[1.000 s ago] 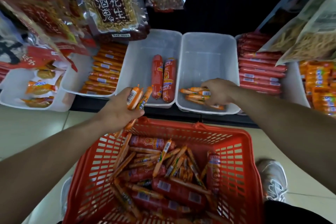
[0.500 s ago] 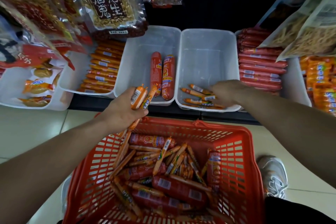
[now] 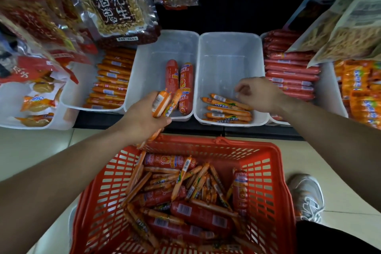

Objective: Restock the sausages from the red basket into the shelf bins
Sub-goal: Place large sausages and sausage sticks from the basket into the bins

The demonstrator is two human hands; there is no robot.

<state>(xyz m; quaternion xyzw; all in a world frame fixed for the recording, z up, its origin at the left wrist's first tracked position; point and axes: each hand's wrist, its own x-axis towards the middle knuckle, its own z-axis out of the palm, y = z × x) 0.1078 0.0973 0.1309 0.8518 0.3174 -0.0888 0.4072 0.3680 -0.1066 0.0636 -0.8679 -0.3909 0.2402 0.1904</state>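
Sausages [image 3: 181, 177]: light, slick-wrapped, likely slightly bendy; grasp mid-length. Your left hand [image 3: 142, 121] grips a bundle [image 3: 161, 103]; your right hand [image 3: 260, 93], loosely curled and empty, hovers over the bin [image 3: 228, 57].

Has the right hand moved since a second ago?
Yes. The right hand has lifted off the thin sausages, up toward the back right of their clear bin.

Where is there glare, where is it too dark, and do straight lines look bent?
Head view: glare streaks the clear peanut bag; the recess above the white bins is nearly black; the wide lens bows the bin row and splays the red basket; its sausages are evenly lit.
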